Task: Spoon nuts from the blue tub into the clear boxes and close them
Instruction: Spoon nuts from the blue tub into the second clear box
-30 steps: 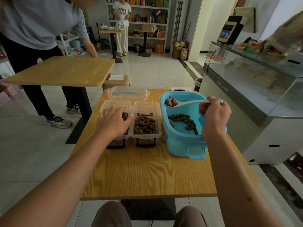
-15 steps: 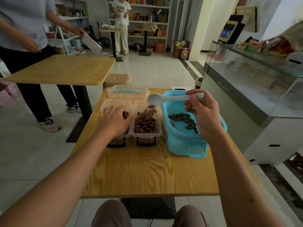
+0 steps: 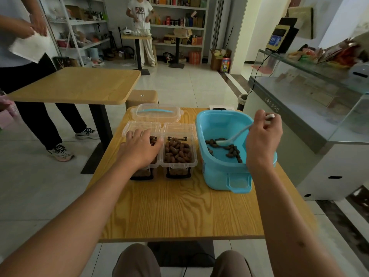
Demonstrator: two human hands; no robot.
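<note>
On the light wooden table (image 3: 175,212), the left hand (image 3: 139,148) lies flat with straight fingers over the left clear plastic box (image 3: 142,172), which holds brown nuts; just beside it the right clear plastic box (image 3: 178,150) stands open and nearly full. Right of both, the right hand (image 3: 261,140) grips the handle of a white plastic spoon (image 3: 233,136), its bowl down among the few nuts (image 3: 231,149) on the floor of the blue plastic tub (image 3: 221,176). Beyond the boxes lies a clear lid with a blue handle (image 3: 156,112)
</note>
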